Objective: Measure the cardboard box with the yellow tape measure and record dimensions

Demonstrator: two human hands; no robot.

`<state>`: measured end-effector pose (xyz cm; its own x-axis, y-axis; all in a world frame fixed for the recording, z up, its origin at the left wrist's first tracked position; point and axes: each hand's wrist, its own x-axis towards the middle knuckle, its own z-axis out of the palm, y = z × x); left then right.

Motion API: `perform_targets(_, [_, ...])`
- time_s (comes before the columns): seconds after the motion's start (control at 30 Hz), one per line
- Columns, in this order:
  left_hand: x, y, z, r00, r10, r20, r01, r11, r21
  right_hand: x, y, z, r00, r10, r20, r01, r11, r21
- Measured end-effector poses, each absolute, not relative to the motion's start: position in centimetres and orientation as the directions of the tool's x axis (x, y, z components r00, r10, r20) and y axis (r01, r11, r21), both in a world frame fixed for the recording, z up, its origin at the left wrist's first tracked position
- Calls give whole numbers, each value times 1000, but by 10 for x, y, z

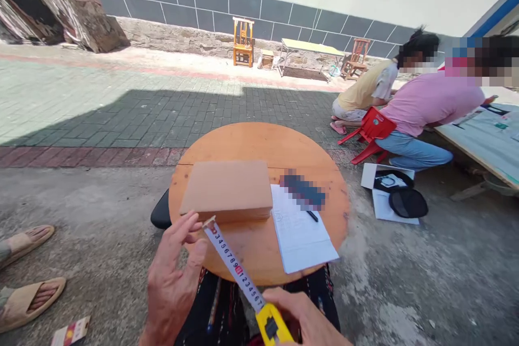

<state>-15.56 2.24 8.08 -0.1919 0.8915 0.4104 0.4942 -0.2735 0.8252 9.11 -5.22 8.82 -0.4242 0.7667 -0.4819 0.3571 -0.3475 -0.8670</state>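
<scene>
In my right hand [302,313] is a yellow tape measure [271,325], its white blade pulled out toward the upper left. The blade's metal hook end is near the front left part of a brown cardboard box [229,186]. My left hand [178,267] is raised beside the hook end, fingers apart and thumb out, and holds nothing. The box lies flat on a round wooden table [259,140]. Right of it are white paper sheets [302,246] with handwriting, a black pen [312,215] and a dark blurred-out object [303,190].
Two people sit or squat at the right by a low covered table [482,135], one on a red plastic chair [377,125]. An open white box [389,181] with a black round case is on the ground. Another person's sandaled feet [38,294] show at left.
</scene>
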Motion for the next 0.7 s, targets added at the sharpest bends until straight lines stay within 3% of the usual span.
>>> perform_targets(0.1, [-153,6,75,-186,964,190,362,-112,925,99,-65,83,-416,789,-453,418,-276,-865])
perform_targets(0.2, [-148,-6,65,-291,955,63,326,37,945,106,-77,75,-401,818,-412,417,-238,-877])
perform_targets(0.3, [-141,-19,57,-250,967,45,363,51,931,108,-86,69,-329,849,-414,412,-266,-871])
perform_targets(0.47, [-130,-45,44,109,984,142,409,-174,896,99,-83,79,-226,888,-400,471,-260,-843])
perform_targets(0.57, [-135,-53,34,34,995,95,397,-101,912,92,-72,88,-171,925,-340,555,-195,-809])
perform_targets(0.7, [-147,-57,15,-78,993,-83,327,104,939,77,-46,88,-192,965,-180,697,5,-717])
